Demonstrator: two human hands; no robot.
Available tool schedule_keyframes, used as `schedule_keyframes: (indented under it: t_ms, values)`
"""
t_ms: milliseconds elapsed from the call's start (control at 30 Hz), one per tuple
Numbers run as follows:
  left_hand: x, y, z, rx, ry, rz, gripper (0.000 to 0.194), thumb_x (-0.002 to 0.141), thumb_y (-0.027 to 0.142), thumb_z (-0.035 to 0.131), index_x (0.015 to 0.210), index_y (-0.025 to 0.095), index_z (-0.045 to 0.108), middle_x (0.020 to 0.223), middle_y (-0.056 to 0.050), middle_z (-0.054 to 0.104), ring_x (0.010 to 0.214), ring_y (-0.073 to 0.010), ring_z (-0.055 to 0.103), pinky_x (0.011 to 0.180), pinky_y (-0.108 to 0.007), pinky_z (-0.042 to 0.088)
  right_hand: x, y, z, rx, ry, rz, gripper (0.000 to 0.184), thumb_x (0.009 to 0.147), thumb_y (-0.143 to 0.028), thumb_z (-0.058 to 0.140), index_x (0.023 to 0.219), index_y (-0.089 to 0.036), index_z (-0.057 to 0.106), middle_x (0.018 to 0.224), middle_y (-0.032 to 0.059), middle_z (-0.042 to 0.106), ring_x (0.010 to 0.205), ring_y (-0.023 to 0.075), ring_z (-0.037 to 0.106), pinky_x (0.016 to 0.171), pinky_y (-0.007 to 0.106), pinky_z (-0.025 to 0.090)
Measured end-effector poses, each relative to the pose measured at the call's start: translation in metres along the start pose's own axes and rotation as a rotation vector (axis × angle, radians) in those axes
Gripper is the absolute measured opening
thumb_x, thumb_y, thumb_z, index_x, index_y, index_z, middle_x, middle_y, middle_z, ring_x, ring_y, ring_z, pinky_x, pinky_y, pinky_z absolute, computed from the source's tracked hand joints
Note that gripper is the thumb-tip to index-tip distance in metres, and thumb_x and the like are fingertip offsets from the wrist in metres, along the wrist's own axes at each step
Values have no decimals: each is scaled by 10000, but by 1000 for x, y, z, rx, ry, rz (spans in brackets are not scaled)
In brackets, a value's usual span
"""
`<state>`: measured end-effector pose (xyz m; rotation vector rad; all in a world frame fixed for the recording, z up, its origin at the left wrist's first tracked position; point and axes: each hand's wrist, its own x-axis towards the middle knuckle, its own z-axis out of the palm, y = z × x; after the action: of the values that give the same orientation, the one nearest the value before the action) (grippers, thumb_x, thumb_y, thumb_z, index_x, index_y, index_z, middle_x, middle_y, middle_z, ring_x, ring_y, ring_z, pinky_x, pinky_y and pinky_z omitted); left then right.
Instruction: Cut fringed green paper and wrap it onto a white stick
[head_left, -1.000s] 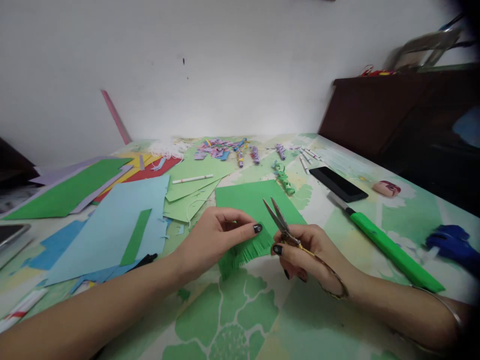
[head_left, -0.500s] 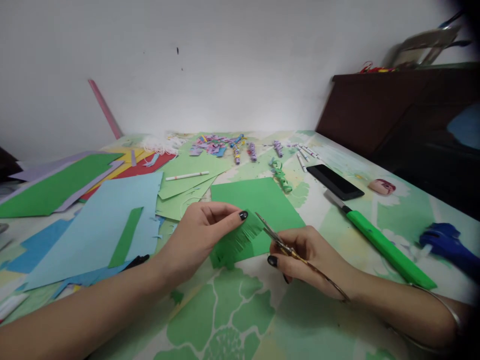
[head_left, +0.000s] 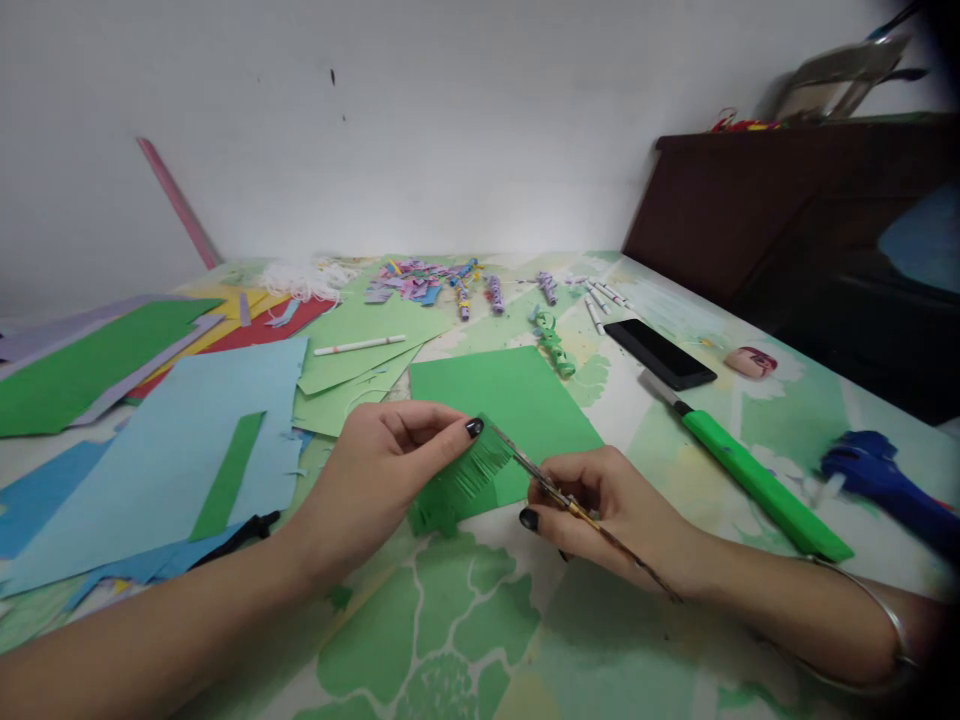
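Observation:
Between thumb and fingers, my left hand (head_left: 405, 450) pinches a green paper strip (head_left: 480, 468) whose edge is cut into a fine fringe. My right hand (head_left: 600, 505) grips a pair of scissors (head_left: 551, 485), their blades closed together at the strip's upper right edge, close to my left thumb. Under both hands lies a green paper sheet (head_left: 517, 390) on the table. The strip's lower end hangs over that sheet's near left corner. My fingers hide part of the scissors' handles.
A light blue sheet (head_left: 157, 460) with a green strip (head_left: 229, 475) lies left. Behind are curled paper pieces (head_left: 551, 343), paper scraps (head_left: 412, 282) and a marker (head_left: 360, 345). A black phone (head_left: 660, 352), a green-handled knife (head_left: 765, 485) and a blue tool (head_left: 885, 480) sit right.
The scissor blades, apart before, have closed and come up to the strip's edge beside my left thumb. The whole view has shifted slightly.

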<state>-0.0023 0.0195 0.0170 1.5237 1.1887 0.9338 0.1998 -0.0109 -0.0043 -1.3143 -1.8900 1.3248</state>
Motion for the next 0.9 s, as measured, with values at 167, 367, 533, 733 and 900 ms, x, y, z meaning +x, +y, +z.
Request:
schedule_keyframes:
  t_ms: [167, 367, 533, 733, 900]
  values:
    - [1, -1, 1, -21, -4, 3, 150, 776, 320, 666, 843, 222, 758, 740, 6, 736, 683, -115, 620, 611, -170, 480, 0, 0, 1, 25, 12, 5, 192, 742, -286, 534, 615, -162, 460, 532, -43, 363, 501, 79, 313, 450, 222, 243]
    - [0, 0, 1, -23, 11, -1, 133, 771, 313, 674, 830, 235, 764, 699, 13, 732, 669, -116, 631, 592, -164, 488, 1, -1, 1, 71, 19, 17, 181, 728, -246, 554, 602, -161, 456, 528, -50, 353, 496, 70, 298, 445, 213, 227]
    - [-1, 0, 1, -17, 18, -3, 138, 766, 319, 679, 839, 240, 765, 705, 9, 736, 676, -123, 636, 593, -168, 493, 1, 0, 2, 103, 20, 30, 164, 717, -193, 550, 592, -164, 449, 515, -55, 348, 482, 63, 288, 436, 210, 210]
    - [-1, 1, 2, -13, 24, 7, 148, 759, 319, 683, 840, 229, 768, 721, -8, 743, 680, -146, 650, 589, -196, 507, 2, 0, 2, 57, 31, 17, 158, 722, -204, 549, 597, -161, 462, 512, -55, 351, 485, 65, 288, 438, 212, 213]
    - [-1, 1, 2, -10, 26, 4, 157, 764, 321, 678, 851, 224, 766, 720, -8, 742, 672, -142, 648, 593, -195, 507, 1, 1, 2, 65, 29, 29, 160, 722, -202, 548, 597, -163, 456, 505, -58, 346, 475, 62, 283, 431, 212, 203]
